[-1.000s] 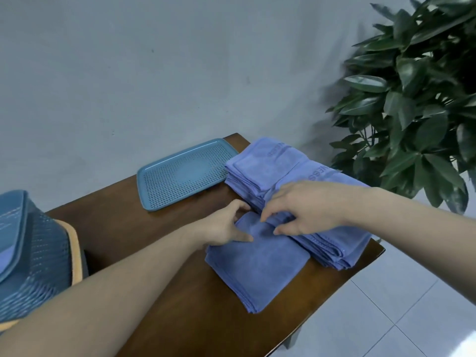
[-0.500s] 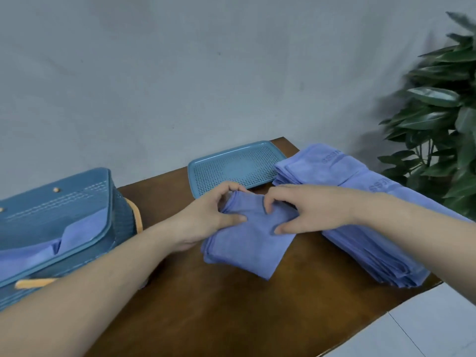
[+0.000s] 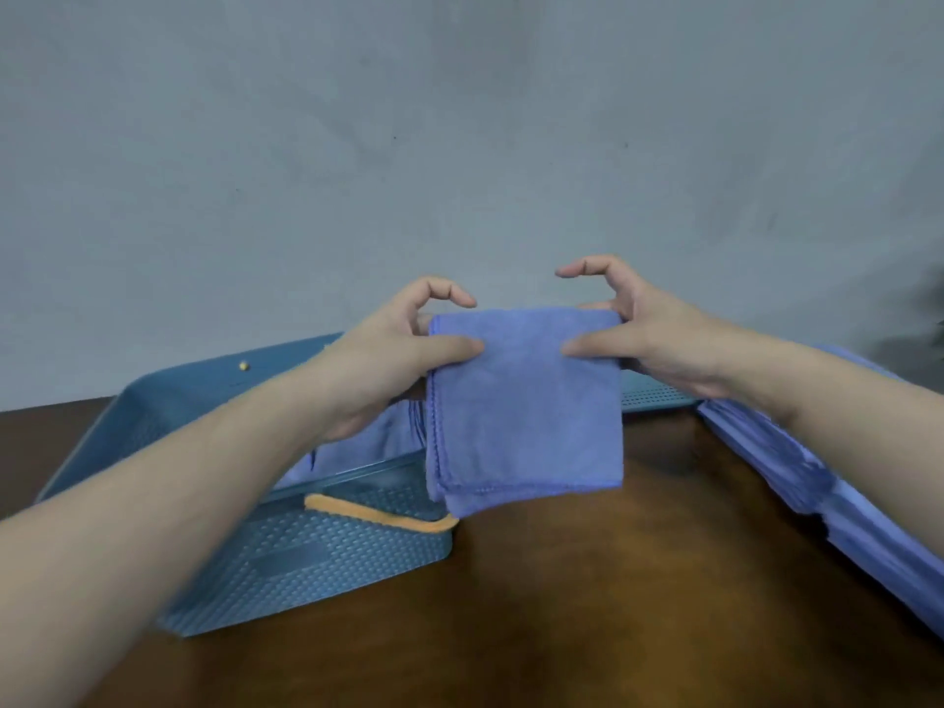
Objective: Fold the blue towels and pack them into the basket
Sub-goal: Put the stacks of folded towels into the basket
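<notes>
While the folded towel (image 3: 526, 406) hangs above the basket (image 3: 327, 554), each hand, left (image 3: 388, 360) and right (image 3: 659, 344), pinches a top corner, forefingers curled clear.

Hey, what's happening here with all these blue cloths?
A person is packing folded towels. Both hands, left hand and right hand, pinch the top corners of a folded blue towel and hold it up above the table, just beside the blue basket. The basket already has blue cloth inside. A stack of unfolded blue towels waits on the right, and a blue tray sits behind the hands.
</notes>
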Demonstrator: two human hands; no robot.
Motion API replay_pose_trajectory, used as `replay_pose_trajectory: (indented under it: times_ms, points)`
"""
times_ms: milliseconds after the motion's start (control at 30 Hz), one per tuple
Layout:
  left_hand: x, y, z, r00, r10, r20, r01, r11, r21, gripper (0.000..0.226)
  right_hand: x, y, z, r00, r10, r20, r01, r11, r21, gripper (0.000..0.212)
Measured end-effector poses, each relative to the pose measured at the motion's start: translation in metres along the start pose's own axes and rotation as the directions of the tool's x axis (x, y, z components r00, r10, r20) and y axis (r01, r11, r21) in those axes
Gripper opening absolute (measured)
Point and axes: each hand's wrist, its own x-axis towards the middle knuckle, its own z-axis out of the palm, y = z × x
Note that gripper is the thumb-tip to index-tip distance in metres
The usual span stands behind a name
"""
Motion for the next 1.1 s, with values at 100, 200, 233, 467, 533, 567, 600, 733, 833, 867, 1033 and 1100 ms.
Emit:
replay_pose_trajectory:
  times_ms: [100,200,233,467,533,567,600,733,833,867,1033,1100]
  points:
    - [-0.013,0.002,-0.032,0.987,0.071,-0.142,-0.082,0.994,-0.077,0.029,0.025,-0.013,0.031,0.999,-0.011,-0.031,0.014,0.992,0.122,0.073]
    - [-0.028,-0.001,-0.062,0.953,0.089,-0.291,-0.145,0.973,-0.177,0.031,0.050,-0.015,0.064,0.999,0.022,0.048,-0.029,0.989,0.146,0.075]
    - [-0.034,-0.004,-0.073,0.944,0.081,-0.320,-0.150,0.969,-0.198,0.032,0.058,-0.015,0.076,0.997,0.036,0.073,-0.046,0.988,0.149,0.073]
    - [-0.080,-0.023,-0.158,0.951,-0.005,-0.309,-0.017,0.998,-0.066,0.037,0.123,-0.023,0.152,0.989,0.043,0.143,-0.043,0.999,-0.004,0.052]
    - [-0.092,-0.025,-0.179,0.962,-0.020,-0.274,0.020,1.000,-0.004,0.037,0.138,-0.030,0.172,0.968,0.068,0.243,-0.053,0.996,-0.067,0.042]
    - [-0.097,-0.026,-0.188,0.965,-0.030,-0.259,0.047,0.997,0.060,0.037,0.145,-0.032,0.182,0.952,0.084,0.295,-0.058,0.994,-0.097,0.037]
    - [-0.101,-0.028,-0.198,0.969,-0.037,-0.243,0.078,0.984,0.158,0.038,0.153,-0.032,0.193,0.933,0.108,0.344,-0.066,0.989,-0.131,0.033]
    - [-0.111,-0.037,-0.225,0.992,-0.054,-0.115,0.112,0.798,0.592,0.054,0.185,-0.022,0.234,0.859,0.195,0.473,-0.045,0.950,-0.309,0.034]
    - [-0.115,-0.048,-0.235,0.984,-0.174,-0.048,0.143,0.589,0.795,0.071,0.197,-0.014,0.255,0.819,0.248,0.518,-0.037,0.923,-0.383,0.032]
    - [-0.116,-0.053,-0.236,0.979,-0.201,-0.027,0.131,0.526,0.840,0.074,0.200,-0.010,0.260,0.807,0.271,0.525,-0.034,0.909,-0.416,0.030]
    - [-0.106,-0.067,-0.233,0.973,-0.225,0.047,0.016,0.270,0.963,0.054,0.219,0.012,0.277,0.745,0.327,0.581,0.024,0.858,-0.514,0.036]
    - [-0.103,-0.068,-0.232,0.979,-0.201,0.044,-0.029,0.082,0.996,0.045,0.221,0.017,0.283,0.766,0.302,0.567,0.029,0.866,-0.500,0.037]
